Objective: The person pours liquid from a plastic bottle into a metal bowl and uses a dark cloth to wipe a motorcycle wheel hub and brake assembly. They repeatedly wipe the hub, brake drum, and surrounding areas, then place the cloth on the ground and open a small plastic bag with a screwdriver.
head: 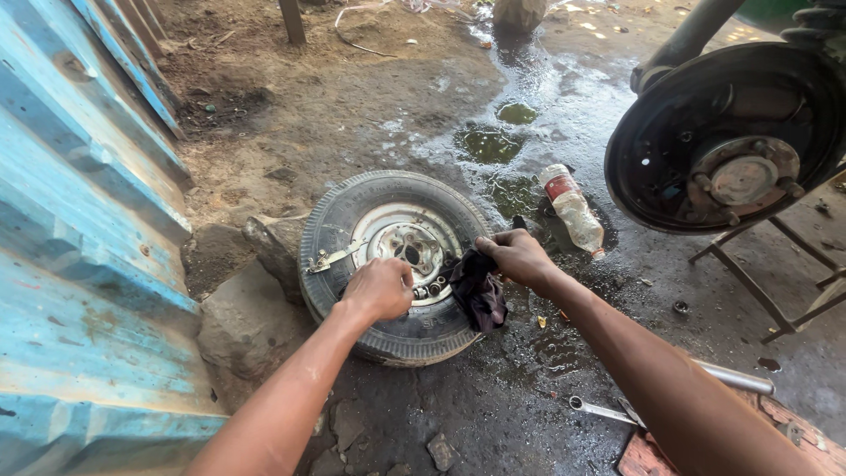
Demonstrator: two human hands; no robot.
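Left hand (381,286) sits fisted on the wheel (397,264), can't tell if it grips anything. Right hand (518,256) clutches a dark rag (478,289) beside the rim.

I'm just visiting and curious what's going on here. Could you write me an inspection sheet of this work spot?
Surface: wet, oily dirt ground, puddles.
Job's things: black rubber tyre on grey metal rim, lying flat; dark cloth rag.
Clutter: clear plastic bottle with red label; silver spanner; stones.
Grips: left hand closed over the rim; right hand holding the rag.
Cables: nothing seen.
Surroundings: blue corrugated metal wall; black brake hub on a stand.
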